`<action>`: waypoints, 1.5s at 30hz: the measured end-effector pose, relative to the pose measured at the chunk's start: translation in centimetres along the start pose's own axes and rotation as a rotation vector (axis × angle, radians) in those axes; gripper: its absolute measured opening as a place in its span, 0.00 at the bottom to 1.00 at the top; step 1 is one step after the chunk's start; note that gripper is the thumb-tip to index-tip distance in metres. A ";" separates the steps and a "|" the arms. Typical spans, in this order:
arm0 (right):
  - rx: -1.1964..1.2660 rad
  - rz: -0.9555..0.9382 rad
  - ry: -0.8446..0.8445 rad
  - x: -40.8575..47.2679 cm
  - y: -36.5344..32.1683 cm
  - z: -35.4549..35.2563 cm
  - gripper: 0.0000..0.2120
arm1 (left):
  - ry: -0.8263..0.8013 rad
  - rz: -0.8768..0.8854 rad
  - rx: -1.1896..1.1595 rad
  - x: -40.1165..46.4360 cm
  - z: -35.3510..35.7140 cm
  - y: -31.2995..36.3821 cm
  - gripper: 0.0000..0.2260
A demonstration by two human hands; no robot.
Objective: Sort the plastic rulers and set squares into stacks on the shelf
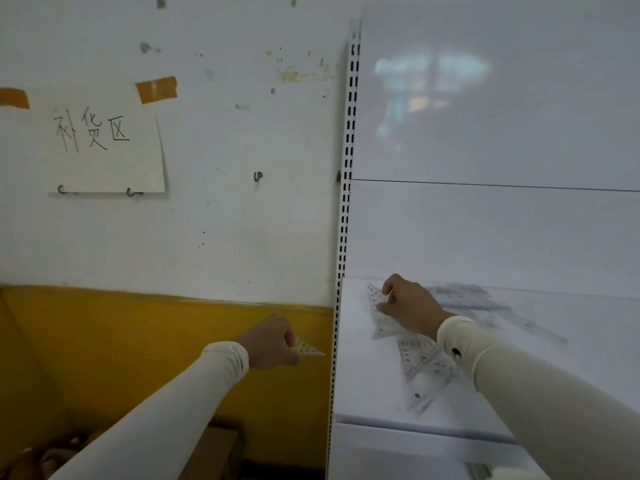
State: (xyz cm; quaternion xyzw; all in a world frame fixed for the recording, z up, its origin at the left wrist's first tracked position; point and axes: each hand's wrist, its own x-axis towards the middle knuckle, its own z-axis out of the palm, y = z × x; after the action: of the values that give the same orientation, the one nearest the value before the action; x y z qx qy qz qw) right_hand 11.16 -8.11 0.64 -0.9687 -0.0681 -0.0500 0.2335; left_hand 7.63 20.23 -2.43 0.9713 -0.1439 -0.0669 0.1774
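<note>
On the white shelf (pixel 554 358), my right hand (pixel 410 308) pinches a clear plastic set square (pixel 381 320) that lies at the shelf's back left. A second clear set square (pixel 424 368) lies nearer the front edge, partly under my right sleeve. More clear rulers (pixel 485 306) lie blurred behind my right wrist. Left of the shelf upright, in front of the yellow wall, my left hand (pixel 272 344) grips another small set square (pixel 308 348), its tip pointing right toward the shelf.
A perforated white shelf upright (pixel 346 220) separates the shelf from the wall. A handwritten paper sign (pixel 100 140) is taped to the wall at upper left. Brown boxes (pixel 214 452) sit on the floor below my left arm.
</note>
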 end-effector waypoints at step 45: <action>-0.171 0.180 -0.154 -7.3 3.4 -4.3 0.24 | 0.037 0.328 -0.152 3.5 0.4 7.5 0.28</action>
State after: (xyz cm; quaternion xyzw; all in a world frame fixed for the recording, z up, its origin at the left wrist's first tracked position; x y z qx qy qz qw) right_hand 4.18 -13.89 2.03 -0.9882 0.0058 0.0401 0.1475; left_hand 8.93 12.32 -0.37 0.9197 -0.2917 -0.0298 0.2612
